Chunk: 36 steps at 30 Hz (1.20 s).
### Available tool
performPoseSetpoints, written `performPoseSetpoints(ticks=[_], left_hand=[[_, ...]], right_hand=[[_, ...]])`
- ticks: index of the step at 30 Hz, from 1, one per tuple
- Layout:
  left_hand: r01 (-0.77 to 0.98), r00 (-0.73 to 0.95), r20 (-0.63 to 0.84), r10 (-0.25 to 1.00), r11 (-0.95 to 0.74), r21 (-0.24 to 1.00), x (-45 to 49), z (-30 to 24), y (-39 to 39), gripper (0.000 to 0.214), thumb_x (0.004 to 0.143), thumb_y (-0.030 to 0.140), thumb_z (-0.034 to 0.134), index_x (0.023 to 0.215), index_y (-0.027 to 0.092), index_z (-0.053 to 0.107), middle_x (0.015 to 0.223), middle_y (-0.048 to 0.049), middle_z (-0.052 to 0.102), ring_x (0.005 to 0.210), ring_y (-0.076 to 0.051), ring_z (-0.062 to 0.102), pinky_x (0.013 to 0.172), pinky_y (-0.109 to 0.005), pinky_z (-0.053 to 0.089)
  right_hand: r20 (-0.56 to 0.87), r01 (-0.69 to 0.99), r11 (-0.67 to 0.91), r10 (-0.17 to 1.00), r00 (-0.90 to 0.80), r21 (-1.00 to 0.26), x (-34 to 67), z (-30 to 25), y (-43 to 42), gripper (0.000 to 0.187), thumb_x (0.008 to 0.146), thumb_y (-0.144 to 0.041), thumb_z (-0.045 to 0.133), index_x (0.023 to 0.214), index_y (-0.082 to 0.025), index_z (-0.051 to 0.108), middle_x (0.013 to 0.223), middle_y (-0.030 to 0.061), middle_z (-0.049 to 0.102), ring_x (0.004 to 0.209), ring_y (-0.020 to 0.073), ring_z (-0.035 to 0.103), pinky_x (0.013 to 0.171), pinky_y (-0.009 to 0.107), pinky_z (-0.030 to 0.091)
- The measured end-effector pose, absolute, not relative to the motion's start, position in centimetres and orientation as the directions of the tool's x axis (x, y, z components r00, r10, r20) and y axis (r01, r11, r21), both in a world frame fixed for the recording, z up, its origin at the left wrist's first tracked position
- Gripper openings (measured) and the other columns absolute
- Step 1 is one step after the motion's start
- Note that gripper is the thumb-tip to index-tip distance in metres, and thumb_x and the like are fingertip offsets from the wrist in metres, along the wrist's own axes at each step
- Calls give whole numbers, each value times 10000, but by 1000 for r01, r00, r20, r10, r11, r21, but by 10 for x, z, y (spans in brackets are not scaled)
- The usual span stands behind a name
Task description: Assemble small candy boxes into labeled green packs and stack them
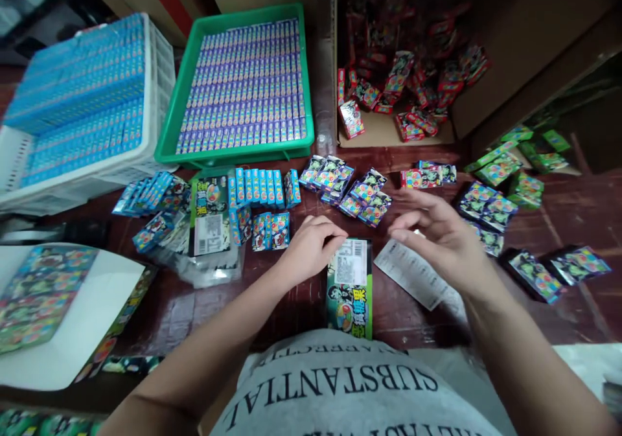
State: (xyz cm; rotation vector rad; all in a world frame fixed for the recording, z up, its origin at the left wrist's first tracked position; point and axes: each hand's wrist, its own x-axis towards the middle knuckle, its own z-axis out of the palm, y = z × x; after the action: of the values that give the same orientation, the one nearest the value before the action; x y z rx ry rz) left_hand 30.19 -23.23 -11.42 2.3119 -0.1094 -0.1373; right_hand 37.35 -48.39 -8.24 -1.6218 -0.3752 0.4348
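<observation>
My left hand [311, 247] rests curled on the top end of a green and black display box [350, 288] that lies flat on the dark red table [422, 322] in front of me, its barcode label facing up. My right hand [435, 232] hovers to the right of that box, fingers apart and loosely bent, holding nothing, above a white printed paper strip [411, 274]. Small purple candy boxes [350, 186] lie in loose piles just beyond both hands. A row of small blue candy boxes [257, 188] stands to the left, beside another display box [210, 217].
A green tray [177, 99] packed with purple boxes and a white crate [160, 67] of blue boxes sit at the back left. A cardboard carton [383, 131] of red boxes stands at the back right. Green boxes [505, 164] and dark packs [534, 274] lie at the right; flat printed cartons [39, 297] at the left.
</observation>
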Motion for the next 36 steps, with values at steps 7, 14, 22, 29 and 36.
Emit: performPoseSetpoints(ticks=[7,14,22,29,36], left_hand=[[202,972,-226,-65,-263,943,283,-100,-229,144,876,245,671,992,215,749,984,-56,757,888,-196,703,830,-361,544],[229,973,-231,-21,-89,969,272,-103,-227,153,823,237,724,955,177,675,929,-60,736,854,-179,694,811,-344,558],[105,972,-167,-163,-332,937,282,-93,-224,385,760,340,811,1074,192,644,999,-78,724,884,-214,693,769,-343,556],[87,951,-176,-254,-326,941,283,-94,-173,506,848,311,728,1337,242,618,1153,-77,715,1037,-237,680,885,-379,555],[199,905,-190,380,17,980,210,-103,-184,656,886,353,736,1470,360,437,1251,-48,671,1108,-220,662,904,-350,579]], right_hand=[[-163,-77,-156,672,723,-985,359,-92,-434,732,877,-314,728,1521,-271,384,921,15,700,845,189,678,824,393,579],[106,450,-372,664,740,-812,344,-93,-435,871,924,-280,687,1621,-372,174,1165,62,697,1048,273,617,960,501,472],[97,627,-433,769,631,-647,335,-91,-431,847,1011,-223,527,1635,-372,-25,1161,24,738,1069,284,600,1017,554,370],[250,428,-316,474,844,-847,327,-92,-469,781,969,-363,608,1613,-349,167,1445,101,557,1269,292,569,1084,563,457],[125,143,-221,90,988,-965,281,-114,-462,766,937,-370,637,1568,-372,202,1327,131,522,1138,280,631,907,494,609]])
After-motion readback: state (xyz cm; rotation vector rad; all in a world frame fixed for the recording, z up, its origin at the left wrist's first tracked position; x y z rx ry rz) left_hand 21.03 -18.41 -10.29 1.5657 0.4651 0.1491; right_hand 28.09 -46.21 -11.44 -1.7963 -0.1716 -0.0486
